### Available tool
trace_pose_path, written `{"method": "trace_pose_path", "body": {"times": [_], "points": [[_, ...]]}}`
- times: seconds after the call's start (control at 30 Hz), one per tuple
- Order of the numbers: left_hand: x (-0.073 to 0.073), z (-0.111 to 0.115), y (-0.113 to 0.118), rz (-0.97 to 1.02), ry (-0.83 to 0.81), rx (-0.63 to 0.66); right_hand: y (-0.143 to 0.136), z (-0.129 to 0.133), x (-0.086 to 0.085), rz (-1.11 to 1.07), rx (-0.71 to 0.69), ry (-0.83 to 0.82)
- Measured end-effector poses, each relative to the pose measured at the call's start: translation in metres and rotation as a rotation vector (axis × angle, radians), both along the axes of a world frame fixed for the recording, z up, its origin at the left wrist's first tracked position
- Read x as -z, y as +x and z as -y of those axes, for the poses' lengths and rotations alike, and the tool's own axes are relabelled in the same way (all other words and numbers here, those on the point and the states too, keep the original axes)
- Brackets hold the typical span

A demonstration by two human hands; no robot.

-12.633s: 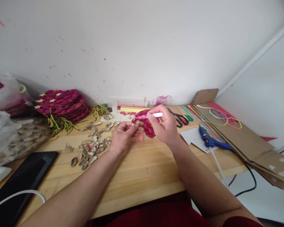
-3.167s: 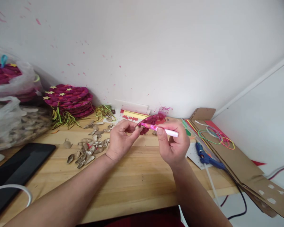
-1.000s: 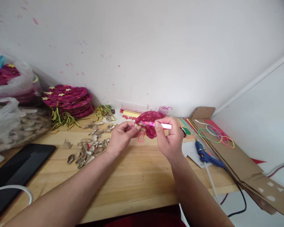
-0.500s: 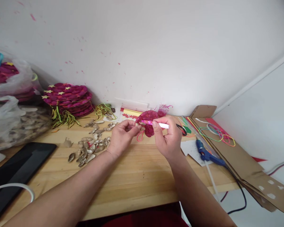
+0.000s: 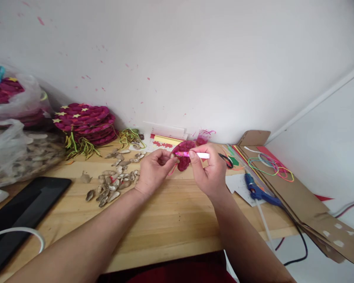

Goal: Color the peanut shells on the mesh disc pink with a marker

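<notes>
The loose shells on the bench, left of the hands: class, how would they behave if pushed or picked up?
The shells look thin and dry, so probably very light and brittle. They lie as a loose scatter on the wooden bench, so a push would likely spread them rather than move them together. Their curved halves might rock.

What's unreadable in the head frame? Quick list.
- Shell piece in left hand: too small, hidden by fingers.
- Brush tip: blurs into the red disc.
- Disc's lower part: hidden behind right hand.
- Bag contents, tablet: cut off by left edge.
</notes>
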State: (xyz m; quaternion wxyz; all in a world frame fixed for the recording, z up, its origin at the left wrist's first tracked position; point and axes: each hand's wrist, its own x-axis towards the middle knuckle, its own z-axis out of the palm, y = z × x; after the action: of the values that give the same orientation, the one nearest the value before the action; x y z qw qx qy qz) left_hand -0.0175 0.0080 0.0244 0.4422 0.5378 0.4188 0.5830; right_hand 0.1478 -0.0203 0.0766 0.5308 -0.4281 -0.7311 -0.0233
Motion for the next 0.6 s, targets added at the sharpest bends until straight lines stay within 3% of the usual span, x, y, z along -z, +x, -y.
{"method": "trace_pose_path", "body": {"times": [0.23, 0.6], "points": [[-0.0045, -0.0006, -0.0007, -0.037, 0.022, -0.026, -0.0010, -0.0008, -0.0007, 0.005, -0.046, -0.014], [0.0007, -0.0016, -0.0025, -0.044, 0.047, -0.020, -0.0008, -0.0007, -0.0009, -0.012, -0.058, -0.001]]}}
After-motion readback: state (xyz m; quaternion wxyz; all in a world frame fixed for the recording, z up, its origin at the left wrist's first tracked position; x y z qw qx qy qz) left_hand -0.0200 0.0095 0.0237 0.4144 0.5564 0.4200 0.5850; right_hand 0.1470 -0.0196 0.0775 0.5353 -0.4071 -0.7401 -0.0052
